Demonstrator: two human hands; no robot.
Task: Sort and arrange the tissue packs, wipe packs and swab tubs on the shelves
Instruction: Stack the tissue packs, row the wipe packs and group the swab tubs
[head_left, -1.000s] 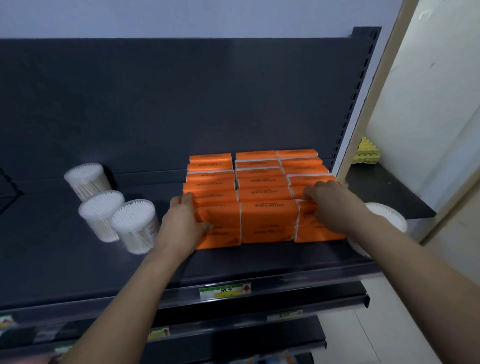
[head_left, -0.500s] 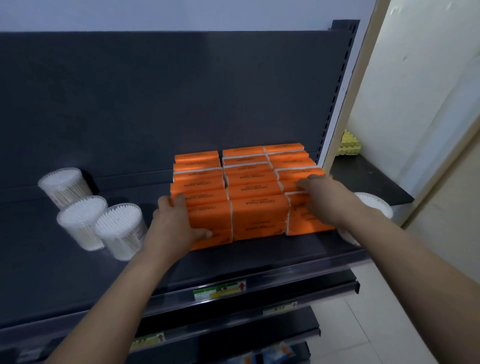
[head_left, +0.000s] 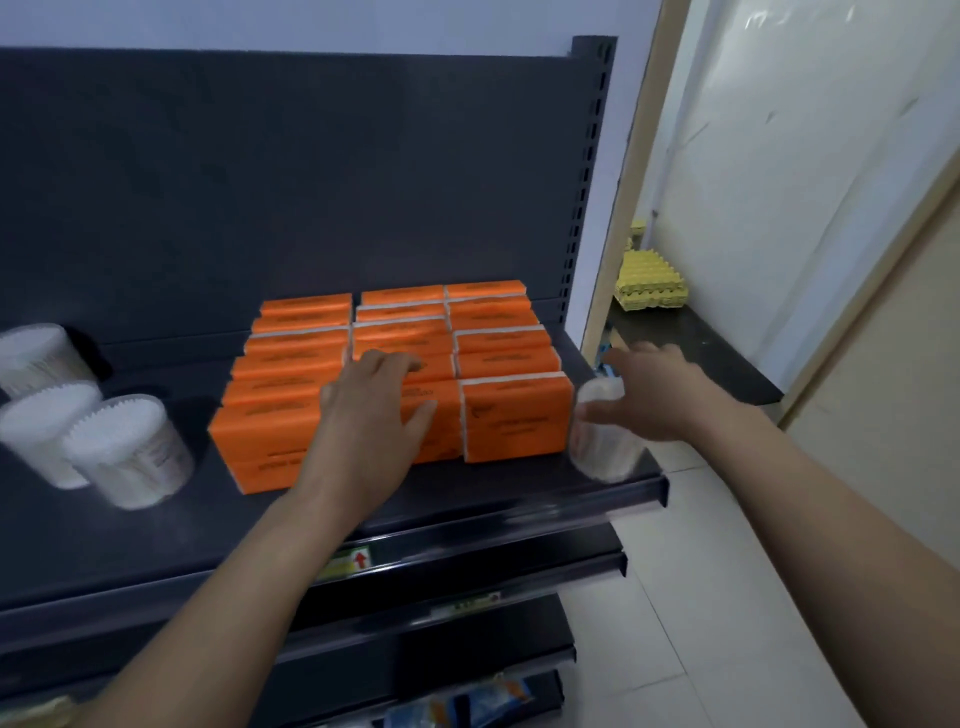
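Note:
Several orange tissue packs (head_left: 511, 415) stand in three rows on the dark top shelf (head_left: 467, 499). My left hand (head_left: 371, 410) lies flat on the middle row, fingers spread over the front packs. My right hand (head_left: 652, 389) hovers at the right end of the shelf with fingers spread, around the top of a clear swab tub (head_left: 602, 441); whether it touches the tub is unclear. Three more swab tubs (head_left: 124, 449) stand at the left of the shelf.
The shelf's right upright (head_left: 587, 171) rises behind the packs. Beyond it a dark counter (head_left: 691, 353) carries yellow egg trays (head_left: 649, 283). Lower shelves with price tags (head_left: 348, 561) sit below, and blue packs (head_left: 467, 704) show at the bottom.
My left hand has shifted from the left row to the middle row. My right hand has left the right row of packs and moved right to the swab tub at the shelf's end.

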